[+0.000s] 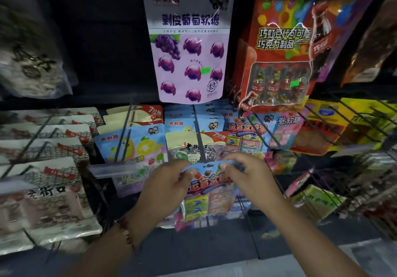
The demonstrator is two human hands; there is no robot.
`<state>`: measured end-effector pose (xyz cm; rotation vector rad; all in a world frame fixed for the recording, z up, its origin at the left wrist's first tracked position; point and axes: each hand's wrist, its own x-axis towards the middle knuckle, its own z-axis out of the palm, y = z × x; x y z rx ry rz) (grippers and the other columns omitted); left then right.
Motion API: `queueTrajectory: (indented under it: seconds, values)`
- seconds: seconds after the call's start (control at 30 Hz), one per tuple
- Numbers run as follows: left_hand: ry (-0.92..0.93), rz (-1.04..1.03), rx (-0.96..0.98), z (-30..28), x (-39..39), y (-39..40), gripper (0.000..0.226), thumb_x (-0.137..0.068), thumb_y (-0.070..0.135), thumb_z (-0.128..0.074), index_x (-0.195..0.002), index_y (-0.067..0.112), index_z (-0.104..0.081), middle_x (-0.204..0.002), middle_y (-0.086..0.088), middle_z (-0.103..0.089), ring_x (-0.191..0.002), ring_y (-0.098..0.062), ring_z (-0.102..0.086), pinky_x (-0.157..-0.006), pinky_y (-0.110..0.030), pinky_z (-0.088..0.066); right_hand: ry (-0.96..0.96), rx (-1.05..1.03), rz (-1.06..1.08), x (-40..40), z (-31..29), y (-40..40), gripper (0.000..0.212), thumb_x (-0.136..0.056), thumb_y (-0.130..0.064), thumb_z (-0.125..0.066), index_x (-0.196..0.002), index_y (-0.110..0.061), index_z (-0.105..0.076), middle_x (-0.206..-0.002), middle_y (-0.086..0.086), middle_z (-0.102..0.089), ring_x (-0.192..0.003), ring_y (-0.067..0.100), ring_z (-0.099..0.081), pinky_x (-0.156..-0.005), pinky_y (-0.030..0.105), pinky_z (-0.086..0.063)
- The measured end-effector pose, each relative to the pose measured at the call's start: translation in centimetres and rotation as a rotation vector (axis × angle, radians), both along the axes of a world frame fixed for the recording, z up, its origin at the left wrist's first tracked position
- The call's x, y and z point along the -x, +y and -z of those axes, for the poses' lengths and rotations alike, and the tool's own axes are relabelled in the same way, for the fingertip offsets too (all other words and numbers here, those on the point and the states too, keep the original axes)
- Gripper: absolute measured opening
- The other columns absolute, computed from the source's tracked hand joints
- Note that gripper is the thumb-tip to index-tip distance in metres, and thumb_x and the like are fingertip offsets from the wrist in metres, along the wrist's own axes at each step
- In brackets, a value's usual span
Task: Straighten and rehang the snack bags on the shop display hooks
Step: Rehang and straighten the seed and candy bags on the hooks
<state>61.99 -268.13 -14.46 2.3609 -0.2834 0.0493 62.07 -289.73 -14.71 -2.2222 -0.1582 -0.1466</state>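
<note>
A blue snack bag (206, 193) with red lettering and coloured boxes printed on it hangs in front of me, low at the centre. My left hand (165, 182) pinches its top left corner. My right hand (247, 173) pinches the top right corner. The bag's upper edge sits at the tip of a dark display hook (198, 130) that runs back over a beige and red bag (193, 145). More bags of the same blue design (247, 132) hang on the hook to the right.
A purple grape candy bag (190, 47) and a red chocolate bag (279, 47) hang above. White and red bags (49, 147) fill hooks on the left. A fruit-print blue bag (129, 145) hangs left of centre. Yellow bags and wire hooks (354, 130) crowd the right.
</note>
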Motion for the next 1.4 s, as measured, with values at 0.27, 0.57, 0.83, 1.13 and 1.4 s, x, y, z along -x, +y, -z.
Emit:
queueTrajectory:
  seconds: [0.27,0.57,0.83,1.13,1.4]
  values:
    - [-0.018,-0.049,-0.014,0.1,-1.7,-0.7,0.027,-0.1,0.029,-0.055,-0.112,0.009,-0.067,-0.108,-0.018,-0.066,-0.097,-0.033,-0.06,-0.084,-0.04,-0.047,-0.009,-0.035,0.027,-1.5,0.3,0.0,0.013,-0.096,-0.031,-0.061,-0.101,-0.024,-0.07,-0.084,-0.02,-0.061,-0.07,-0.012,-0.054,-0.063,0.01,-0.037]
    - [-0.018,0.008,-0.018,0.5,-2.8,-0.8,0.034,-0.1,0.025,-0.055,-0.133,0.023,-0.061,-0.133,0.0,-0.063,-0.118,-0.022,-0.059,-0.093,-0.024,-0.04,0.013,-0.078,0.062,-2.2,0.8,-0.4,0.013,-0.094,-0.03,-0.063,-0.099,-0.023,-0.072,-0.098,-0.012,-0.068,-0.086,0.0,-0.062,-0.073,0.018,-0.047]
    - [-0.04,0.019,-0.027,0.5,-3.1,-1.0,0.035,-0.1,0.021,-0.055,-0.134,0.022,-0.06,-0.139,0.002,-0.059,-0.123,-0.022,-0.057,-0.101,-0.031,-0.043,0.036,-0.096,0.092,-2.4,0.7,-0.2,0.013,-0.094,-0.031,-0.063,-0.097,-0.022,-0.071,-0.099,-0.01,-0.069,-0.089,0.002,-0.062,-0.075,0.02,-0.048]
    - [-0.076,-0.007,-0.025,1.3,-2.9,0.1,0.029,-0.101,0.029,-0.052,-0.126,0.03,-0.065,-0.123,0.003,-0.068,-0.103,-0.019,-0.065,-0.087,-0.038,-0.052,0.026,-0.033,0.053,-2.6,1.0,0.9,0.011,-0.094,-0.033,-0.063,-0.095,-0.025,-0.071,-0.092,-0.008,-0.069,-0.081,0.007,-0.063,-0.076,0.036,-0.054]
    - [-0.147,-0.041,-0.134,1.0,-3.8,-0.3,0.029,-0.101,0.03,-0.05,-0.126,0.029,-0.065,-0.121,0.002,-0.069,-0.103,-0.023,-0.064,-0.081,-0.028,-0.046,0.084,-0.004,0.039,-3.4,-0.4,1.1,0.012,-0.093,-0.031,-0.064,-0.09,-0.024,-0.072,-0.089,-0.009,-0.068,-0.08,0.01,-0.062,-0.072,0.032,-0.052]
